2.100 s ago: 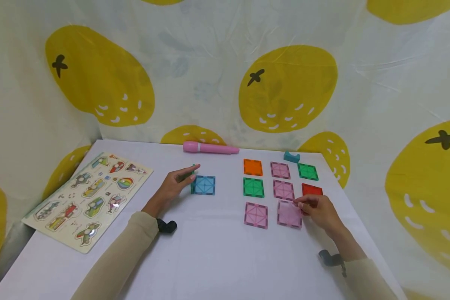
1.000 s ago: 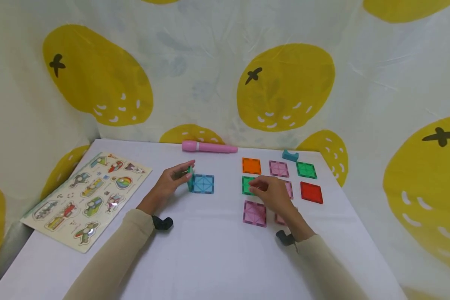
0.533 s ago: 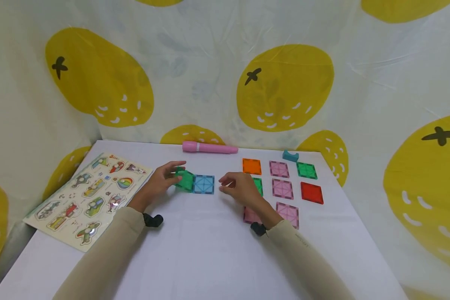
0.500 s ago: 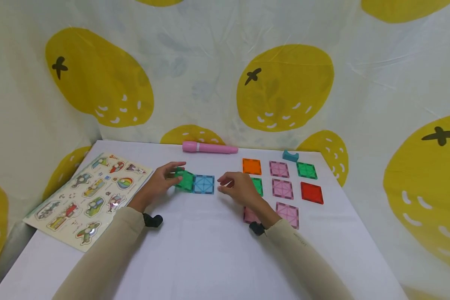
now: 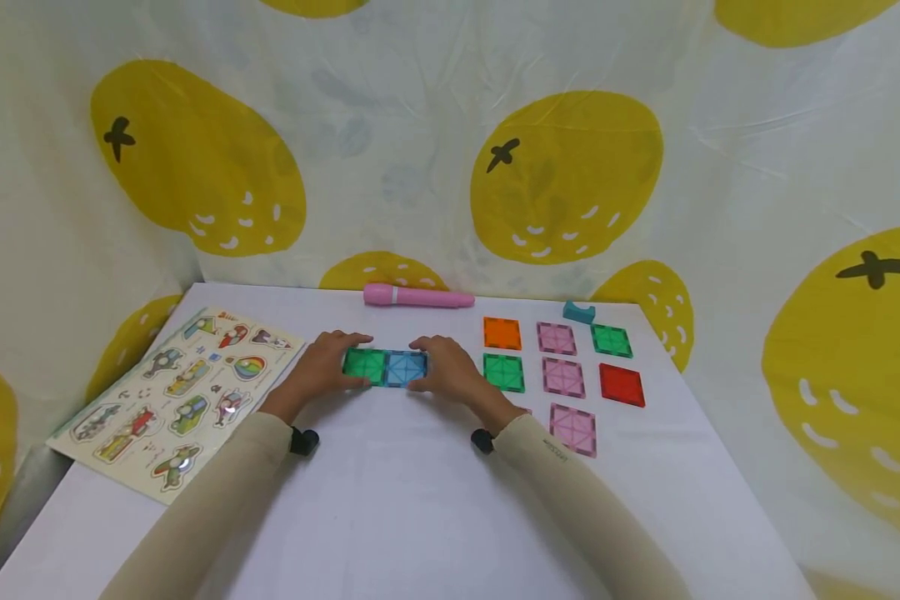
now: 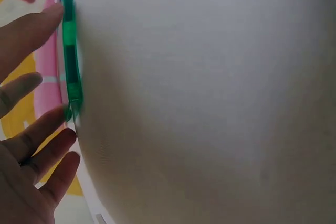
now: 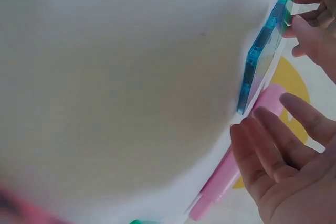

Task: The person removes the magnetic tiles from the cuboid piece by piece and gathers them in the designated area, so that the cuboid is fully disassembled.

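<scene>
In the head view a translucent green magnetic tile (image 5: 365, 367) and a blue magnetic tile (image 5: 406, 368) lie side by side, edges meeting, on the white table. My left hand (image 5: 318, 372) holds the green tile at its left end, the thumb along the near edge and fingers about the far corner. Around the right end of the blue tile, my right hand (image 5: 452, 372) is spread with loosely bent fingers. From the right wrist view, those fingers (image 7: 254, 135) stand apart from the tile's end, while the thumb is close to its edge; exact thumb contact is unclear.
To the right lie more tiles: orange (image 5: 502, 333), green (image 5: 503, 373), red (image 5: 622, 385) and several pink (image 5: 572, 430), one partly behind my right wrist. A pink rod (image 5: 420, 296) and teal block (image 5: 579, 313) sit at the back. A picture puzzle board (image 5: 180, 400) lies left.
The green tile in my left hand has gone from upright through tilted to flat beside the blue tile. My right hand has left the pink tiles and moved left to the blue one.
</scene>
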`<act>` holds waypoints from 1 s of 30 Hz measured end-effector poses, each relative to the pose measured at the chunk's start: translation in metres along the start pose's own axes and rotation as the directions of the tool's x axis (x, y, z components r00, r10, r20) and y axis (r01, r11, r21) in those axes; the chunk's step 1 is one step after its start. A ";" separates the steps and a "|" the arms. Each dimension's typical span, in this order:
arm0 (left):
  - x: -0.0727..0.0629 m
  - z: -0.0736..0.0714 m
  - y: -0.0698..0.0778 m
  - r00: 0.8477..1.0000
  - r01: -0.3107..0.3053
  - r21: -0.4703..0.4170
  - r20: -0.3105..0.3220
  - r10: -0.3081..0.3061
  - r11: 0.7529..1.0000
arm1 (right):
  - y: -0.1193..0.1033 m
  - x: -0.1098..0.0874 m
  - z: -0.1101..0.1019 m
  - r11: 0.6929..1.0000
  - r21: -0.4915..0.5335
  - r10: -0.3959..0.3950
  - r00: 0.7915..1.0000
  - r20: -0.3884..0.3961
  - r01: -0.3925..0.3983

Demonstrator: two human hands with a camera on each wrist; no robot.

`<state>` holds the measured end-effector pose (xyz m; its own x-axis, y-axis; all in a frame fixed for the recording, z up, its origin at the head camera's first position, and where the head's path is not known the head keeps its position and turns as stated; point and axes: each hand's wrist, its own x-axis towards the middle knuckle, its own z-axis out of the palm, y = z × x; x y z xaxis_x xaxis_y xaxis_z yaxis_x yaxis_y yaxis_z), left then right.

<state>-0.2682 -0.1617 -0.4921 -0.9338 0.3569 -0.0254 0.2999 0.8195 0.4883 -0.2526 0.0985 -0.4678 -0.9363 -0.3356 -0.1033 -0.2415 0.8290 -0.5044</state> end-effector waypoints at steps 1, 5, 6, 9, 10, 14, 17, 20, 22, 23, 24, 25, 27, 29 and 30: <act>0.000 0.000 0.001 1.000 0.000 0.014 0.006 0.000 1.000 | -0.002 0.002 0.001 1.000 -0.020 -0.001 1.000 0.006 0.001; 0.000 0.000 0.004 1.000 -0.021 0.038 0.015 0.020 0.999 | -0.008 0.010 0.003 0.994 -0.105 -0.006 0.999 0.037 0.010; 0.000 0.000 0.005 1.000 -0.027 0.043 0.015 0.027 0.999 | -0.009 0.011 0.003 0.993 -0.121 -0.006 0.999 0.040 0.011; -0.001 -0.002 0.007 0.999 -0.051 0.069 0.007 0.051 0.996 | -0.009 0.015 0.004 0.984 -0.177 -0.029 0.999 0.040 0.036; -0.001 -0.002 0.008 0.998 -0.056 0.080 0.002 0.056 0.995 | -0.009 0.016 0.005 0.981 -0.187 -0.040 0.999 0.037 0.046; -0.003 -0.006 0.009 0.997 -0.077 0.105 -0.011 0.078 0.992 | -0.009 0.018 0.005 0.977 -0.202 -0.057 0.998 0.028 0.062; -0.005 -0.005 0.009 0.996 -0.084 0.111 -0.017 0.086 0.990 | -0.012 0.015 0.004 0.976 -0.211 -0.044 0.999 0.028 0.049; -0.006 -0.005 0.011 0.995 -0.094 0.122 -0.028 0.098 0.988 | -0.013 0.011 0.003 0.973 -0.227 -0.046 0.999 0.020 0.049; -0.007 -0.005 0.012 0.994 -0.097 0.129 -0.033 0.102 0.987 | -0.013 0.007 0.002 0.971 -0.232 -0.056 0.998 0.007 0.056; -0.008 -0.005 0.013 0.994 -0.100 0.135 -0.036 0.105 0.986 | -0.012 0.005 0.001 0.971 -0.234 -0.060 0.998 -0.003 0.058; -0.009 -0.005 0.014 0.993 -0.102 0.140 -0.037 0.108 0.985 | -0.011 0.003 0.000 0.971 -0.234 -0.062 0.998 -0.016 0.057; -0.010 -0.005 0.016 0.993 -0.101 0.143 -0.040 0.108 0.985 | -0.010 0.000 -0.001 0.971 -0.234 -0.061 0.998 -0.031 0.052; -0.012 -0.006 0.018 0.993 -0.097 0.146 -0.047 0.105 0.985 | -0.006 -0.005 -0.004 0.975 -0.219 -0.049 0.997 -0.063 0.034; -0.014 -0.006 0.021 0.993 -0.099 0.147 -0.057 0.108 0.984 | -0.001 -0.012 -0.009 0.979 -0.204 -0.030 0.995 -0.094 0.010; -0.015 -0.007 0.023 0.992 -0.102 0.146 -0.062 0.112 0.984 | 0.002 -0.016 -0.012 0.981 -0.192 -0.020 0.994 -0.107 0.000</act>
<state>-0.2482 -0.1515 -0.4749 -0.9047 0.4178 0.0830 0.4186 0.8357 0.3556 -0.2408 0.1106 -0.4566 -0.9531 -0.3027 -0.0006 -0.2855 0.8996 -0.3305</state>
